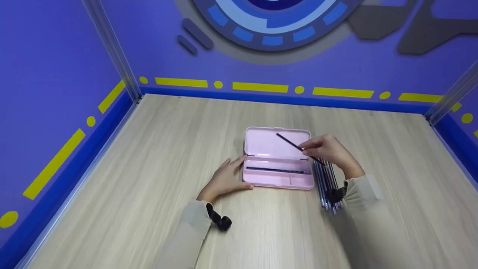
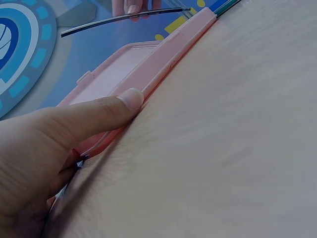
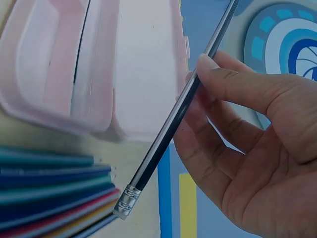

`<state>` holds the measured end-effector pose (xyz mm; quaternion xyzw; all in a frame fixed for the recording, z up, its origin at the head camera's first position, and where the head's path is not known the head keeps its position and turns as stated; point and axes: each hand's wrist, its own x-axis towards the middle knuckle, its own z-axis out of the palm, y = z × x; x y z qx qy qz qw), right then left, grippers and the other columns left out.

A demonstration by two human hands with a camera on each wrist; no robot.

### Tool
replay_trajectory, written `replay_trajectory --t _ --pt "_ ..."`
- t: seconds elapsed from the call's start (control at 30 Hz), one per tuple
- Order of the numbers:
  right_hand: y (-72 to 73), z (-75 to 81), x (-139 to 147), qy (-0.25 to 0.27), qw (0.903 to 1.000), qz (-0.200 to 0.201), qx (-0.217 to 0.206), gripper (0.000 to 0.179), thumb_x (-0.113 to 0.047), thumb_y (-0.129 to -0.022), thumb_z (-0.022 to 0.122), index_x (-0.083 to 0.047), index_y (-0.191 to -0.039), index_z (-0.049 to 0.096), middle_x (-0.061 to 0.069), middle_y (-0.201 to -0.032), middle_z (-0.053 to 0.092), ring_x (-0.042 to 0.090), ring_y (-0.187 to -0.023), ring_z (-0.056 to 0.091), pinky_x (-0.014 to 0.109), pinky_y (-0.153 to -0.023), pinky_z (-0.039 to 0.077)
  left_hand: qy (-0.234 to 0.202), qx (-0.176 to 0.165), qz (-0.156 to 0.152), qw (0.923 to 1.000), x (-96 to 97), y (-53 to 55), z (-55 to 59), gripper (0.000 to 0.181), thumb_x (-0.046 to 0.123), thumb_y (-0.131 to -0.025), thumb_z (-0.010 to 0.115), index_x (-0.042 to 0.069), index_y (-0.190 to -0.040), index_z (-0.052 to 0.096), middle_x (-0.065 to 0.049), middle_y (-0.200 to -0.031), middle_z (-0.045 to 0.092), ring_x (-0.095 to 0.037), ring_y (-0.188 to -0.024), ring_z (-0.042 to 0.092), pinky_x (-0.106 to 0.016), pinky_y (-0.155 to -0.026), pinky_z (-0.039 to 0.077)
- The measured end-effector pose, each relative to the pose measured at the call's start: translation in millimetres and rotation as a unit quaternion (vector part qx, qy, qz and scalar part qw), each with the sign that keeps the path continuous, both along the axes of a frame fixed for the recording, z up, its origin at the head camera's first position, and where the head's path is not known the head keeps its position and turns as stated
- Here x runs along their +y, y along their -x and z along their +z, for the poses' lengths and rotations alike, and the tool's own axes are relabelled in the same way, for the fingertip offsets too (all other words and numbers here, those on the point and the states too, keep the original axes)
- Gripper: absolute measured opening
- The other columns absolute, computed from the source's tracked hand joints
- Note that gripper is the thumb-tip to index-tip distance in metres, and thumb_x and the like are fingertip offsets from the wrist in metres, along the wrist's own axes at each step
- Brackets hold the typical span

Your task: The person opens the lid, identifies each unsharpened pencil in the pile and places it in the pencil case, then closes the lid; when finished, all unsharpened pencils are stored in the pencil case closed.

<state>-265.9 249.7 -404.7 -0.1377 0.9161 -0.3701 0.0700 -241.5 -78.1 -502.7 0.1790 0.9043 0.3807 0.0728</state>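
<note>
A pink pencil case [image 1: 276,179] lies on the table with its lid [image 1: 274,142] folded back. One dark pencil [image 1: 274,170] lies lengthwise in its long rear compartment. My left hand [image 1: 226,178] grips the case's left end, with the thumb [image 2: 131,99] on the front wall and the fingers round the side. Above the case's right side, my right hand [image 1: 328,151] pinches a black pencil [image 3: 171,119] between thumb and fingertips. That pencil slants, its metal-capped end toward the table and its other end over the lid.
Beside the case's right end lies a bundle of several pencils [image 1: 324,190] in varied colours, partly under the right wrist. Purple panels [image 1: 224,67] with yellow marks wall in the table [image 1: 168,130] at the back and sides.
</note>
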Motion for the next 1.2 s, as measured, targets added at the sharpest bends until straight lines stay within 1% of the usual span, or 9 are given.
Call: replay_trajectory --t 0.2,0.4,0.53,0.7,0.9,1.03,1.2 --pt "5.7 -1.1 -15.8 0.003 0.9997 0.019 0.013 0.02 -0.003 -0.085 0.069 -0.002 -0.104 0.075 0.017 -0.1 0.073 0.012 -0.082 0.063 0.013 -0.068 0.051 0.005 0.001 0.0 1.0 -0.4 1.0 0.0 0.103 0.051 -0.064 0.084 0.027 -0.15 0.034 -0.002 -0.154 0.037 -0.048 -0.142 0.02 -0.062 -0.114 0.025" --pt "9.5 -3.5 -33.6 0.005 0.9995 0.033 0.002 0.02 0.001 -0.083 0.069 -0.002 -0.103 0.075 0.016 -0.097 0.074 0.011 -0.078 0.063 0.016 -0.067 0.054 0.003 -0.002 0.001 1.0 -1.3 0.3 -0.3 0.103 0.051 -0.064 0.084 0.026 -0.15 0.034 -0.003 -0.154 0.037 -0.049 -0.142 0.02 -0.062 -0.114 0.024" --pt "10.7 -4.0 -43.5 0.008 0.9992 0.038 -0.007 0.02 0.002 -0.083 0.069 -0.003 -0.102 0.076 0.016 -0.096 0.074 0.013 -0.077 0.063 0.022 -0.069 0.056 -0.001 -0.002 0.003 1.0 -1.7 -0.7 0.6 0.103 0.051 -0.064 0.084 0.026 -0.151 0.033 -0.002 -0.154 0.037 -0.048 -0.142 0.02 -0.063 -0.113 0.024" --pt "9.7 -5.9 -53.3 0.001 0.9992 0.036 -0.017 0.02 0.001 -0.084 0.069 -0.007 -0.101 0.076 0.012 -0.097 0.074 0.017 -0.083 0.066 0.032 -0.077 0.059 -0.009 -0.005 0.006 0.9999 -2.2 -1.2 0.5 0.103 0.05 -0.064 0.085 0.026 -0.15 0.034 -0.001 -0.154 0.037 -0.047 -0.143 0.02 -0.063 -0.113 0.025" --pt "9.1 -15.5 -60.7 -0.013 0.9981 0.06 0.004 0.02 0.003 -0.082 0.069 -0.005 -0.098 0.077 0.014 -0.097 0.075 0.024 -0.091 0.07 0.04 -0.08 0.058 -0.006 -0.009 0.008 0.9999 -1.8 -1.3 0.4 0.102 0.051 -0.063 0.085 0.03 -0.149 0.035 0.0 -0.153 0.038 -0.047 -0.143 0.02 -0.062 -0.113 0.025" --pt "8.7 -20.8 -64.9 -0.017 0.9978 0.063 0.007 0.021 0.005 -0.079 0.069 -0.004 -0.097 0.077 0.014 -0.096 0.074 0.024 -0.091 0.07 0.039 -0.08 0.058 0.0 -0.006 0.008 1.0 -1.3 -1.0 1.0 0.102 0.052 -0.063 0.084 0.03 -0.15 0.034 0.0 -0.153 0.039 -0.047 -0.143 0.021 -0.062 -0.113 0.025" --pt "7.7 -25.7 -69.8 -0.029 0.9981 0.054 0.006 0.019 0.005 -0.078 0.07 -0.004 -0.093 0.078 0.013 -0.094 0.075 0.022 -0.088 0.069 0.036 -0.077 0.058 -0.003 -0.006 0.005 1.0 -1.3 -0.9 0.7 0.103 0.051 -0.063 0.084 0.03 -0.15 0.033 0.0 -0.153 0.038 -0.046 -0.143 0.021 -0.061 -0.114 0.025"
